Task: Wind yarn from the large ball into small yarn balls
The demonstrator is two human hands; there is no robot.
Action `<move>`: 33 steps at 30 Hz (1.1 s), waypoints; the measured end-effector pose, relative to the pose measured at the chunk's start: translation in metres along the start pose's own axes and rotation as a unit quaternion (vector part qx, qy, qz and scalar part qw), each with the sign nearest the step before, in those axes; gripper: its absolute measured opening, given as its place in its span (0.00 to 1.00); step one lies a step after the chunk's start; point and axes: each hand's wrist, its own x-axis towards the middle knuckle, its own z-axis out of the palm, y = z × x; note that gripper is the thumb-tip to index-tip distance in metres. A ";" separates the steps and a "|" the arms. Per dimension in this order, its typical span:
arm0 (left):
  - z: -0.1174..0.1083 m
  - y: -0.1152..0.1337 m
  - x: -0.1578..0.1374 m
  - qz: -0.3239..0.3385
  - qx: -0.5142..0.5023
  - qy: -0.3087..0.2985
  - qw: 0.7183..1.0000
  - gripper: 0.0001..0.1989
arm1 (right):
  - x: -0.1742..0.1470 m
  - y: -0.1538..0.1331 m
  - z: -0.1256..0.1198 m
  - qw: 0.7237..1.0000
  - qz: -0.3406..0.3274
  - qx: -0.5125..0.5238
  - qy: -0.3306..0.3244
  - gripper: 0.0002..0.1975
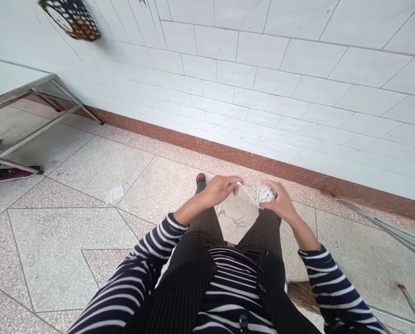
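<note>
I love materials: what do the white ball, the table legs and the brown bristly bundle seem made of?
White ball in the right hand: matte cord, cotton or synthetic, judging by its wound strands.
Table legs: probably metal, slim and greyish with a sheen.
Brown bristly bundle: perhaps dull plant fibre, from its coarse strands.

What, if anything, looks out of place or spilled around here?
A pale, flat scrap lies loose on the floor, off to the person's left, like dropped litter. Thin, stringy bits or marks also show on the floor between the legs, looking untidy; I can't tell which they are.
</note>
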 end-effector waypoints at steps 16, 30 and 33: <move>0.026 -0.007 0.068 0.084 -0.036 -0.039 0.995 0.20 | -0.043 -0.023 -0.006 0.963 0.075 0.254 -0.043 0.51; 0.038 -0.032 0.056 0.046 -0.089 -0.045 0.994 0.19 | -0.023 -0.053 0.010 0.948 0.003 0.307 0.082 0.39; 0.039 -0.035 0.055 0.043 -0.098 -0.047 0.993 0.19 | -0.019 -0.056 0.010 0.948 0.001 0.305 0.087 0.36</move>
